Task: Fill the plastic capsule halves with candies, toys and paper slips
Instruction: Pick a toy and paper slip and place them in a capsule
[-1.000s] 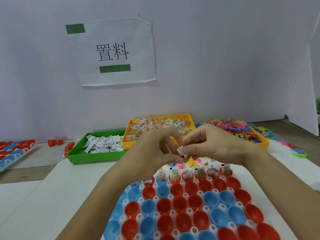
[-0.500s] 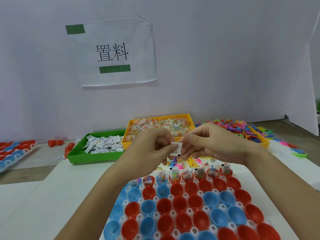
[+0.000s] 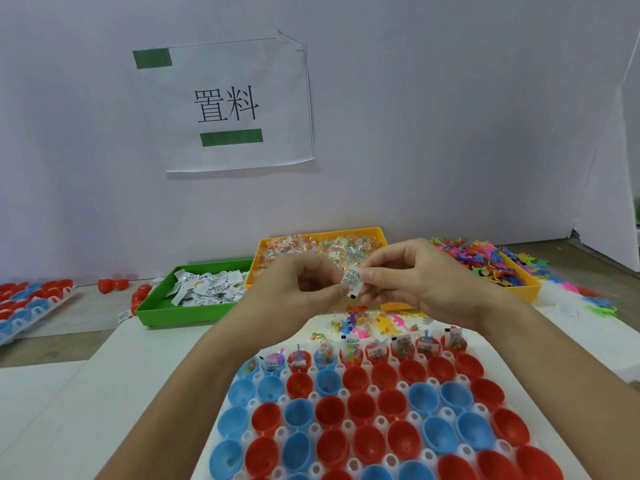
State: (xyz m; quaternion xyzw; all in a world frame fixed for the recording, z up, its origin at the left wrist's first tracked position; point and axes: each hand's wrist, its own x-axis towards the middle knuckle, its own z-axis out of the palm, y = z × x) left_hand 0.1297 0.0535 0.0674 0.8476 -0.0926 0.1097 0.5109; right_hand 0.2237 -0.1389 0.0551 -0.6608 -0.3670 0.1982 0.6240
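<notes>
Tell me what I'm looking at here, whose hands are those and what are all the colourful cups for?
The picture comes from a camera worn on a person's head, looking down, so you see that person's own arms. The left hand and the right hand pinch one small paper slip between them. Below is a white tray of red and blue capsule halves; only the far row is filled. Behind stand a green tray of paper slips, a yellow tray of wrapped candies and another of bright plastic toys. A paper sign hangs on the wall.
</notes>
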